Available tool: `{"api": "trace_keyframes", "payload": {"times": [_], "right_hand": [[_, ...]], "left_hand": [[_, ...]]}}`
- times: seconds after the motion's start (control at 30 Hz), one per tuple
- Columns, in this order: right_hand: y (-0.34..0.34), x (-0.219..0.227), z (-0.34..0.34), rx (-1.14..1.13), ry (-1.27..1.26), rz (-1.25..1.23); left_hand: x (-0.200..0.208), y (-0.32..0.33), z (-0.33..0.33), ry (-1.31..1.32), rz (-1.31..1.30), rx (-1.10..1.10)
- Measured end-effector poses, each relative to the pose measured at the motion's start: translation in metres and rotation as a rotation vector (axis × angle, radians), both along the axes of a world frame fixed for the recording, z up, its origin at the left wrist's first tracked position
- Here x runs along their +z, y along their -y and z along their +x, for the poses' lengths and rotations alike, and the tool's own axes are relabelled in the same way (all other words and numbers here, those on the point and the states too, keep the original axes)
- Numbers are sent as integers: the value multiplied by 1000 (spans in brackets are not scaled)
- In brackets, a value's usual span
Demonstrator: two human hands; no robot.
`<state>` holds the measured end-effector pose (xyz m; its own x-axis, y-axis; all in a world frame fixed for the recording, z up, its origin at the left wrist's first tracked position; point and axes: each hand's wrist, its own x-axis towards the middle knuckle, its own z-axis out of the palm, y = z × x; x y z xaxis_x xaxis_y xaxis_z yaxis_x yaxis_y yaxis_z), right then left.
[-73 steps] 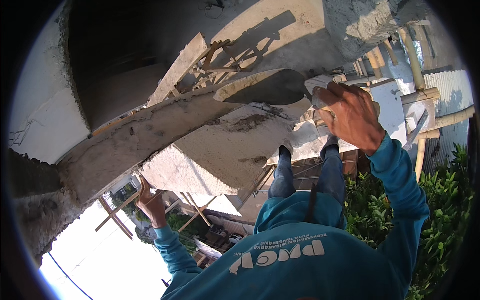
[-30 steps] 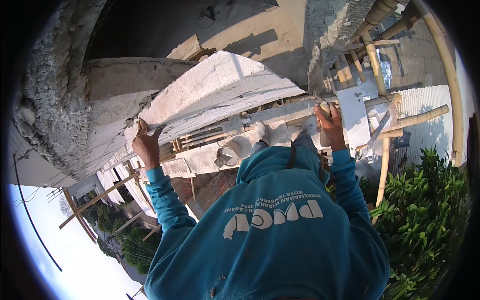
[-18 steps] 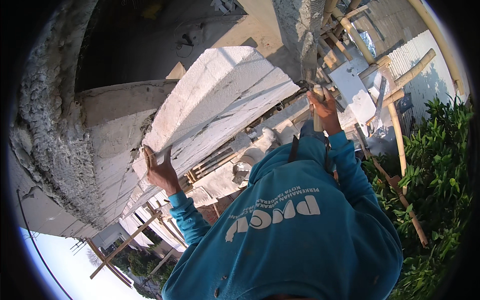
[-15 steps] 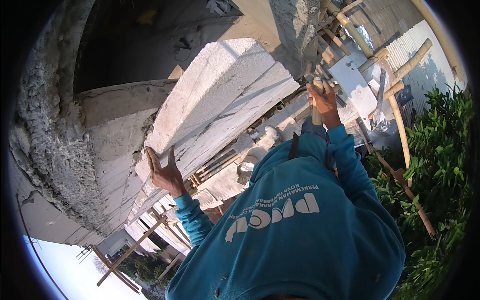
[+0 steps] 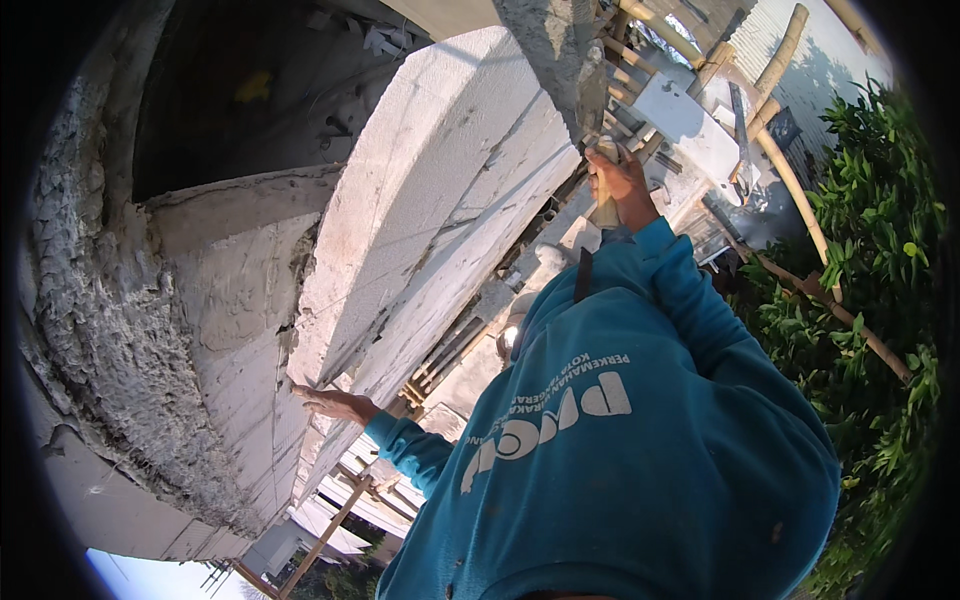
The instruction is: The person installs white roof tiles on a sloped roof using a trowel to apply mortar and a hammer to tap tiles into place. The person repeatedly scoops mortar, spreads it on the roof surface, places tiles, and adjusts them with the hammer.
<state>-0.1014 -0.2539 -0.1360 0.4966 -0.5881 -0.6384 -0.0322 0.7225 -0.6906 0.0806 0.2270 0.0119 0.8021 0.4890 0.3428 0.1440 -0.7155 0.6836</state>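
A pale, rough-faced masonry block sits on top of the wall, its top edge curving. My left hand lies against the block's near lower end, fingers stretched out and not wrapped round it. At the block's far right end, my right hand is closed round the wooden handle of a tool. The handle points down toward my body. What the tool's head looks like, I cannot make out against the grey concrete column behind it.
Rough mortar covers the wall on the left, beside a dark opening. Bamboo poles and a white board stand at the upper right. Leafy bushes fill the right side. Below the wall lie more poles and planks.
My left hand has turned flatter, its fingers now pointing sideways along the block's lower end rather than upward. My right hand keeps its grip on the handle. The view has shifted slightly.
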Motion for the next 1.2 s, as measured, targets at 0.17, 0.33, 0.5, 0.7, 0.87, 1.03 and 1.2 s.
{"api": "trace_keyframes", "payload": {"times": [0.17, 0.33, 0.5, 0.7, 0.87, 1.03, 1.2], "right_hand": [[-9, -2, 1, -15, -5, -91], [-17, 0, 14, -131, 47, -46], [-23, -3, 29, -228, 128, 15], [-22, -6, 10, -218, 111, 82], [-15, -6, -14, -297, 5, 64], [-9, -21, -34, -277, -67, -60], [-11, -46, -46, -179, -117, -51]], "left_hand": [[-1, 25, 6, 136, -226, -131], [-14, 14, 13, 159, -176, -174], [-12, -2, 18, 351, -833, 17], [-12, -140, 39, 445, -1301, 434], [-31, -58, 66, 399, -1287, 312], [-24, -19, 50, 215, -1114, -171], [-43, -82, 65, 190, -1134, -53]]}}
